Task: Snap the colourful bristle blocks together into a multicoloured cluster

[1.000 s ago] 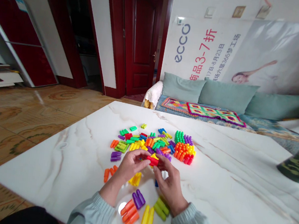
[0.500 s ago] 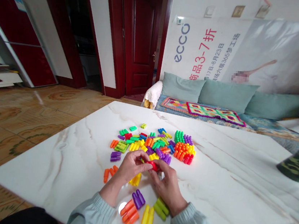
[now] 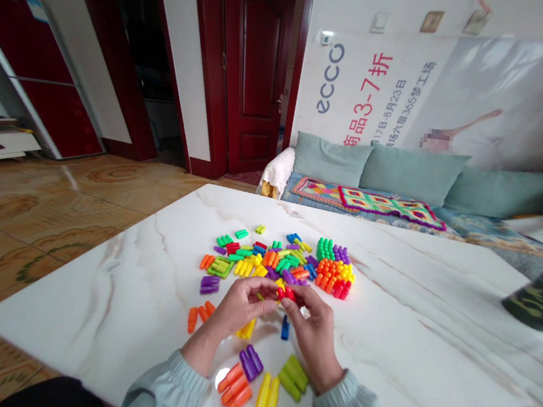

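Moved: since the previous frame the red piece [image 3: 286, 294] has turned, its rounded ends now showing, and the right hand [image 3: 315, 321] has shifted, baring a blue piece [image 3: 285, 328].
Nearest pieces: an orange set [image 3: 235, 389], a yellow pair [image 3: 268, 394], a purple pair [image 3: 250, 363] and a lime piece [image 3: 293, 378] lie on the white table [image 3: 403, 378].
Left hand [image 3: 240, 307]: thumb and fingers pinched narrow on the red piece's left side.
Right hand: fingertips gripping its right side.
Red piece: between both sets of fingertips, just on the near side of the loose heap [image 3: 246, 267].
Packed block [image 3: 334, 269]: green, purple, orange, yellow and red pieces, right of the heap.
Sofa: grey-green cushions [image 3: 414, 173] along the wall.
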The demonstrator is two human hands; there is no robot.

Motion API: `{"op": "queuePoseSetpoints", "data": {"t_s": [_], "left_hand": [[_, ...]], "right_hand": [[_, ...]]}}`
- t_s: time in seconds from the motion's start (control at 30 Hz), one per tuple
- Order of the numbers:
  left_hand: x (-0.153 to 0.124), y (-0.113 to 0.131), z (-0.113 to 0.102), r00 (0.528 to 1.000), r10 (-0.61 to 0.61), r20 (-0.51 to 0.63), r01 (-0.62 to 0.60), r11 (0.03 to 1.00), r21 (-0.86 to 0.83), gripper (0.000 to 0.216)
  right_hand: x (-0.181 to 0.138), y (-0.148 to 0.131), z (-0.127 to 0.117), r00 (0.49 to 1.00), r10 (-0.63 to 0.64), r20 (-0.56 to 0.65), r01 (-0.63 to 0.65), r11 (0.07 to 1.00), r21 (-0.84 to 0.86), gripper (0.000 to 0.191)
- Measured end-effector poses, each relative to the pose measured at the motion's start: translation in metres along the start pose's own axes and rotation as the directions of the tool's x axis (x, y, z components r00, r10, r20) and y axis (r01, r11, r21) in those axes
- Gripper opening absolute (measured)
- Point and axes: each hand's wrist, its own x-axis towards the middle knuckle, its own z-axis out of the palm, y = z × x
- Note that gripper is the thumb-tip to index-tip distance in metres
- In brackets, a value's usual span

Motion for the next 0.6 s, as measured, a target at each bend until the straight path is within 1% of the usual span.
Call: {"op": "queuePoseSetpoints", "data": {"t_s": [0.1, 0.17, 0.2, 0.27, 0.33, 0.4, 0.43, 0.5, 0.53, 0.57, 0.6], "left_hand": [[0.000, -0.001, 0.001, 1.000, -0.003, -0.013, 0.003, 1.000, 0.029, 0.031], [0.000, -0.001, 0.001, 1.000, 0.006, -0.018, -0.004, 0.997, 0.074, 0.032], [0.000, 0.000, 0.001, 1.000, 0.019, -0.017, -0.017, 0.994, 0.104, 0.031], [-0.001, 0.001, 0.001, 0.998, 0.055, -0.016, -0.051, 0.985, 0.167, 0.029], [-0.001, 0.003, 0.001, 0.997, 0.077, -0.013, -0.073, 0.976, 0.203, 0.026], [-0.001, 0.004, 0.001, 0.998, 0.070, -0.008, -0.067, 0.975, 0.214, 0.023], [-0.001, 0.004, 0.001, 0.998, 0.062, -0.011, -0.058, 0.975, 0.214, 0.021], [0.000, 0.003, 0.000, 0.999, 0.046, -0.024, -0.040, 0.977, 0.209, 0.018], [0.000, 0.002, 0.000, 0.999, 0.038, -0.035, -0.031, 0.979, 0.201, 0.017], [0.001, 0.001, -0.001, 0.998, 0.031, -0.047, -0.022, 0.982, 0.190, 0.017], [0.001, -0.001, -0.002, 0.998, 0.023, -0.053, -0.013, 0.984, 0.179, 0.017]], "right_hand": [[-0.001, 0.003, 0.003, 0.990, 0.137, 0.046, -0.143, 0.976, 0.165, 0.027], [-0.002, 0.003, 0.005, 0.981, 0.172, 0.086, -0.188, 0.951, 0.245, 0.027], [-0.002, 0.003, 0.006, 0.981, 0.170, 0.093, -0.188, 0.951, 0.247, 0.026], [-0.002, 0.003, 0.007, 0.988, 0.131, 0.079, -0.143, 0.976, 0.167, 0.022], [0.000, 0.001, 0.005, 0.998, 0.053, 0.044, -0.055, 0.998, 0.036, 0.019], [0.004, 0.000, -0.002, 1.000, -0.028, 0.009, 0.029, 0.998, -0.064, 0.017], [0.006, 0.000, -0.008, 0.998, -0.062, -0.020, 0.059, 0.993, -0.099, 0.017], [0.013, 0.003, -0.027, 0.984, -0.106, -0.145, 0.080, 0.982, -0.173, 0.018], [0.016, 0.006, -0.039, 0.960, -0.125, -0.250, 0.070, 0.974, -0.217, 0.019], [0.020, 0.011, -0.052, 0.921, -0.131, -0.367, 0.031, 0.963, -0.266, 0.020], [0.023, 0.017, -0.065, 0.862, -0.134, -0.488, -0.030, 0.949, -0.314, 0.022]]}}
